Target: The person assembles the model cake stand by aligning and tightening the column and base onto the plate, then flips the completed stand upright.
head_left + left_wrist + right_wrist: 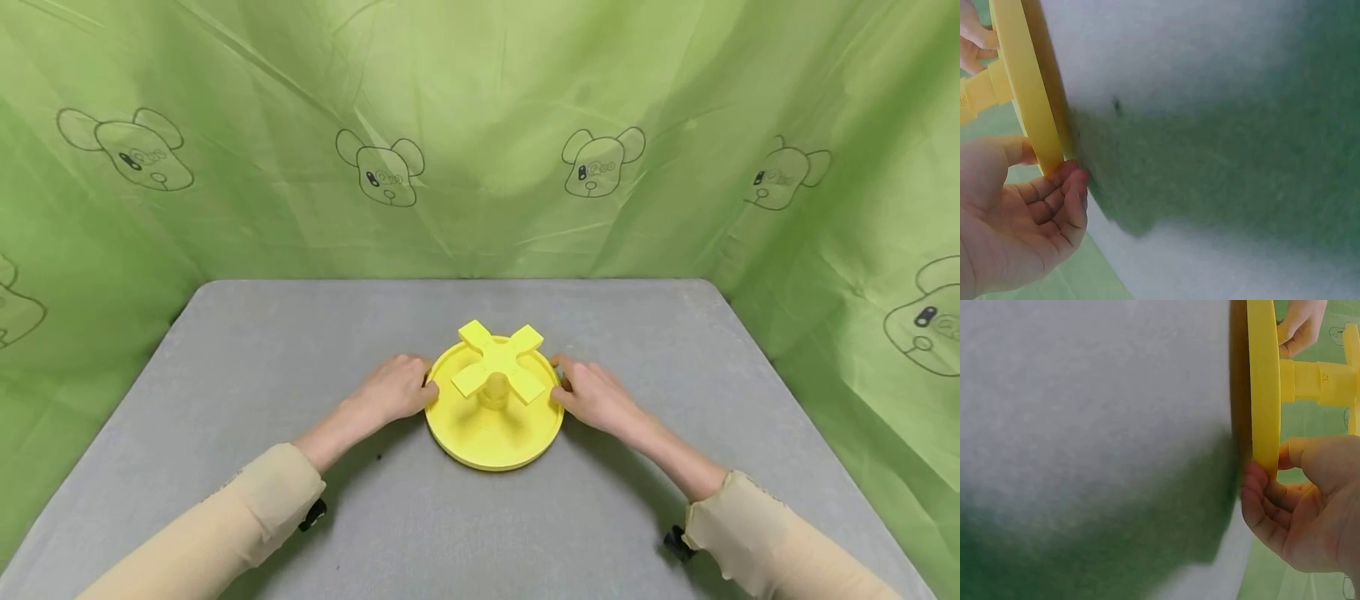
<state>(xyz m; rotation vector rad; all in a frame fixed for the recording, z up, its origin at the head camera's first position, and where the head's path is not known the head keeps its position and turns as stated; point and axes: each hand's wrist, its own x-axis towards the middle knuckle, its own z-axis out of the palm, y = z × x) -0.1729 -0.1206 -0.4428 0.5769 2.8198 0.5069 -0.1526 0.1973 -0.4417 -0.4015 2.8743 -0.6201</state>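
Note:
A yellow round plastic disc (465, 437) with a raised rim is in the middle of the head view. A short post (495, 393) stands up from its centre, topped by a four-armed yellow cross (499, 358). My left hand (395, 387) pinches the disc's left rim, thumb above and curled fingers below, as the left wrist view shows. On the opposite side my right hand (596, 395) grips the rim the same way, thumb on top and fingertips underneath in the right wrist view. A dark gap shows beneath the disc's edge; whether it touches the table is unclear.
The disc is over a grey table (300, 333) with rounded far corners. Green curtains (480, 83) printed with bear-head outlines hang behind the table and along both sides. A small dark speck (378, 457) marks the tabletop left of the disc.

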